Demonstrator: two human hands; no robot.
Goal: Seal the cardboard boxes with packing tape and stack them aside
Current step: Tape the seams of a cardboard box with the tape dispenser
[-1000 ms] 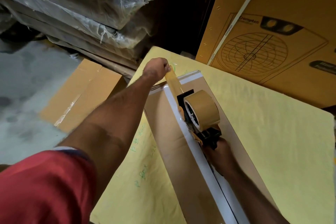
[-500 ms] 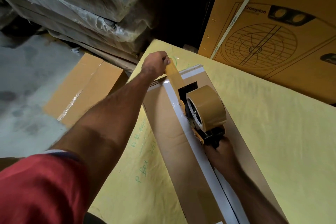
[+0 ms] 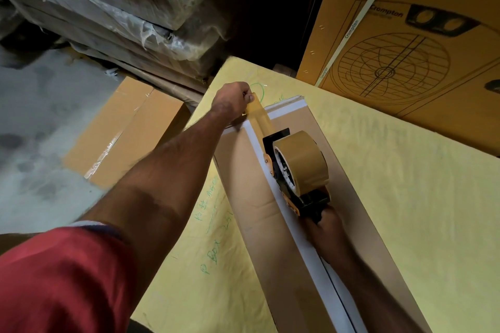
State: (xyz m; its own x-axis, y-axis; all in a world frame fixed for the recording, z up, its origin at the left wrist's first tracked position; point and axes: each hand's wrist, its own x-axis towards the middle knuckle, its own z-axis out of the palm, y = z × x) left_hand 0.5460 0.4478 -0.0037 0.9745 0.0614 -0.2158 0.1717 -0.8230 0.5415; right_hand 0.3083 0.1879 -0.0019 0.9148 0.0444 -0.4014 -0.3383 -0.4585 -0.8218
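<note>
A long brown cardboard box with a white centre seam lies on a yellow covered table. My left hand pinches the free end of the brown tape strip at the box's far end. The strip runs back to a tape dispenser carrying a brown roll, which sits over the seam. My right hand grips the dispenser's black handle from behind.
A taped cardboard box lies on the grey floor at the left. Plastic-wrapped stacks stand behind it. A large orange printed carton leans at the table's far right. Green writing marks the yellow cover.
The dispenser has slid a little nearer to me along the seam, lengthening the tape strip. My left hand keeps holding the tape end at the box's far edge.
</note>
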